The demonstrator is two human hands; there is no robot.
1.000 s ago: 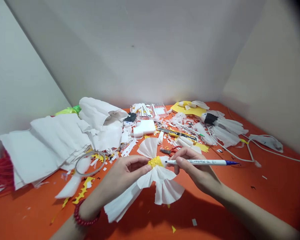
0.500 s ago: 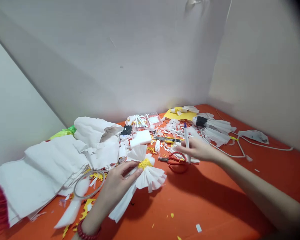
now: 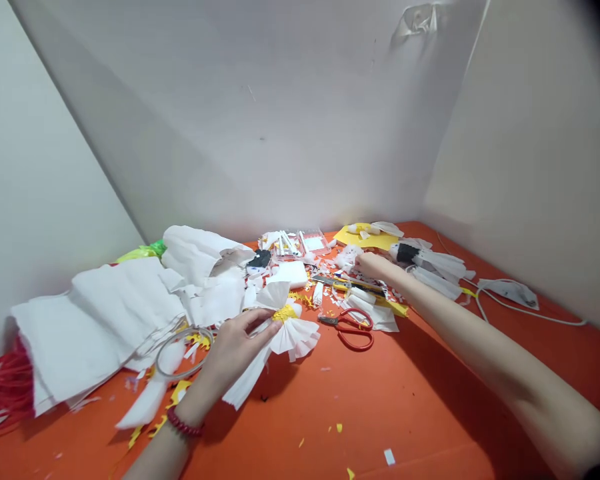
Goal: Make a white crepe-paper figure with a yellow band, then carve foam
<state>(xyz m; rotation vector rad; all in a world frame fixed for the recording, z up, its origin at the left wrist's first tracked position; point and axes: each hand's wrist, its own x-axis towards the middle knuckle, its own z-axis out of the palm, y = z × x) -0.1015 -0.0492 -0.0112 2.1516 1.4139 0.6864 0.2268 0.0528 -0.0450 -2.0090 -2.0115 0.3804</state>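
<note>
My left hand (image 3: 245,340) is closed on a white crepe-paper doll (image 3: 296,333), pinching it at its yellow textured band. The doll has a small rounded white head, pleated paper flaring out, and a long strip hanging down to the left. My right hand (image 3: 373,265) reaches to the back of the table, over paper scraps. Its fingers are curled together, and what they hold, if anything, is hidden. In front of it lie a utility knife (image 3: 343,285) and red-handled scissors (image 3: 356,329).
White crepe paper (image 3: 105,320) is stacked at left, beside a tape roll (image 3: 163,373) and red string (image 3: 7,383). A clear box (image 3: 314,241) with white sticks, yellow card (image 3: 345,237), a black-banded paper doll (image 3: 443,263) and a white cable (image 3: 540,317) lie behind and right.
My right hand has moved away toward the back of the table, and the purple-capped pen it held no longer shows in it. My left hand still holds the paper doll. The view has shifted slightly.
</note>
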